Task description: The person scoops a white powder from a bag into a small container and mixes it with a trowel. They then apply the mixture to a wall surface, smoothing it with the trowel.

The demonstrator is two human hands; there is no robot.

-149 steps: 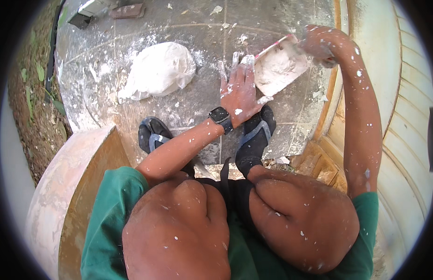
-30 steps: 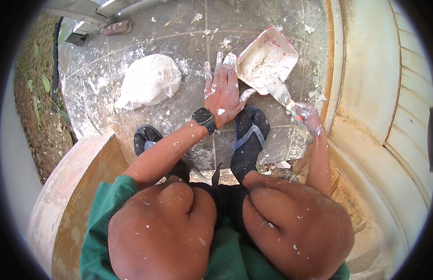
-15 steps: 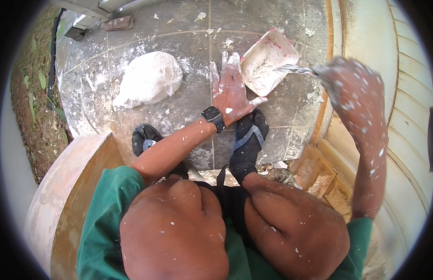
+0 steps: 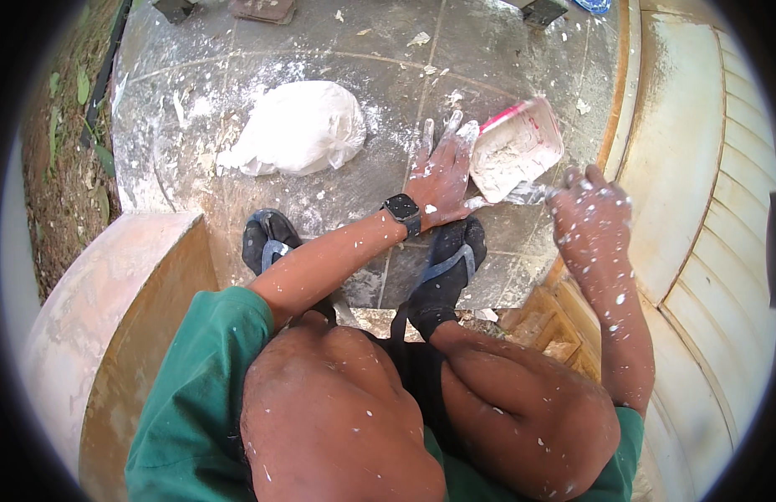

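Note:
A small rectangular tub (image 4: 497, 178) with a red-pink rim sits on the tiles, tilted, with white paste (image 4: 518, 153) in it. My left hand (image 4: 442, 171) lies against its left side, fingers stretched and apart, thumb by the near corner. White smears cover those fingertips. My right hand (image 4: 590, 213), speckled white, is closed on a white-smeared tool (image 4: 528, 194). Its pale, blurred end lies at the tub's near right edge; the handle is hidden in my fist, so its exact kind is unclear. Left of my left hand stands a white plastic bag (image 4: 300, 130), full and bulging.
White powder and flakes are scattered over the grey tiled floor (image 4: 338, 71). My sandalled feet (image 4: 455, 251) stand just nearer than the tub. A low curved wall (image 4: 129, 309) rises at left, a pale panelled wall (image 4: 681, 159) at right. A brown block (image 4: 262, 8) lies at the far edge.
My right hand has come down and nearer, taking the tool from over the paste to the tub's near right edge. The view has shifted; the left hand still rests against the tub.

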